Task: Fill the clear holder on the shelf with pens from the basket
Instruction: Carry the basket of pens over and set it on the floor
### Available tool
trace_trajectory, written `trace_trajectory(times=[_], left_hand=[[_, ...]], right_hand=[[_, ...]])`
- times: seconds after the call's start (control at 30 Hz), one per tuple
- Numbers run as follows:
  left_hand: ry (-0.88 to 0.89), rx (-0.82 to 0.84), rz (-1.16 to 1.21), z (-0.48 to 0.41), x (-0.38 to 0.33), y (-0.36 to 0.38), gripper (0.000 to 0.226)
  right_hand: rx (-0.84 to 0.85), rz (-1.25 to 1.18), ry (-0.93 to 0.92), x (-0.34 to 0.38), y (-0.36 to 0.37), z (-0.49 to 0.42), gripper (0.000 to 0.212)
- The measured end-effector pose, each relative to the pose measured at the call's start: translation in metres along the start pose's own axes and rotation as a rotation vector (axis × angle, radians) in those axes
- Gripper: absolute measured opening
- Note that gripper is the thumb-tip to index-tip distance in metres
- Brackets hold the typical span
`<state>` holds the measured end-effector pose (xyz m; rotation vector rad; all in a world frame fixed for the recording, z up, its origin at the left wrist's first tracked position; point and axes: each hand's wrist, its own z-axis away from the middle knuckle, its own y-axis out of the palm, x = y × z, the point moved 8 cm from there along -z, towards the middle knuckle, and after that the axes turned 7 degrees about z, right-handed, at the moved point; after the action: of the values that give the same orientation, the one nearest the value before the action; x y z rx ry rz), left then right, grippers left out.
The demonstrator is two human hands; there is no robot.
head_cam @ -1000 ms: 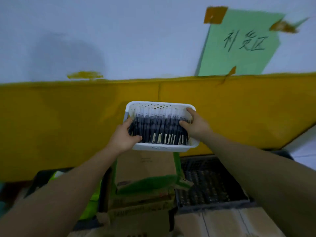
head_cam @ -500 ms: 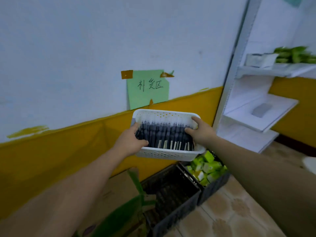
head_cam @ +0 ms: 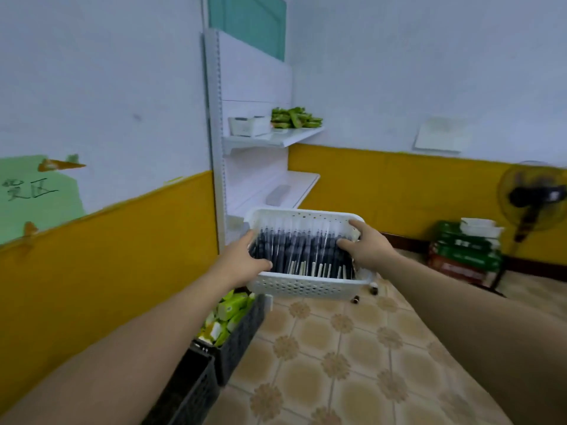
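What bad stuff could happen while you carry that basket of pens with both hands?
The white basket is full of pens and held only at its ends by the left hand and right hand; if it tips, pens could spill onto the floor. The dark crate of green packs sits on the floor close on the left; a foot might catch it on the way to the shelf.

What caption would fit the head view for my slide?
A person's left hand and right hand hold a white basket of dark pens before a white shelf unit.
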<state>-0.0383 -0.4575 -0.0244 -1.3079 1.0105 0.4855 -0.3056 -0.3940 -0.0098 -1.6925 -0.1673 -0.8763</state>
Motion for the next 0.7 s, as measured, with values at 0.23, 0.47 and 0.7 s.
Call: trace_trajectory(times=[0.23,0.47,0.7], left_hand=[[0.094,0.164,-0.007,-0.038,-0.096,0.143,0.090],[0.157,0.283,0.007,-0.097,-0.135,0.221,0.084],[0.221,0.350,-0.027,-0.212,-0.141,0.265,0.093]], right_hand=[[-0.132,0.014,0.151,-0.130,-0.114,-0.009,0.068],[-0.177,-0.015,0.252,-0.199,-0.149,-0.045,0.065],[-0.222,-0.012,0.305,-0.226,-0.153,-0.140,0.065]])
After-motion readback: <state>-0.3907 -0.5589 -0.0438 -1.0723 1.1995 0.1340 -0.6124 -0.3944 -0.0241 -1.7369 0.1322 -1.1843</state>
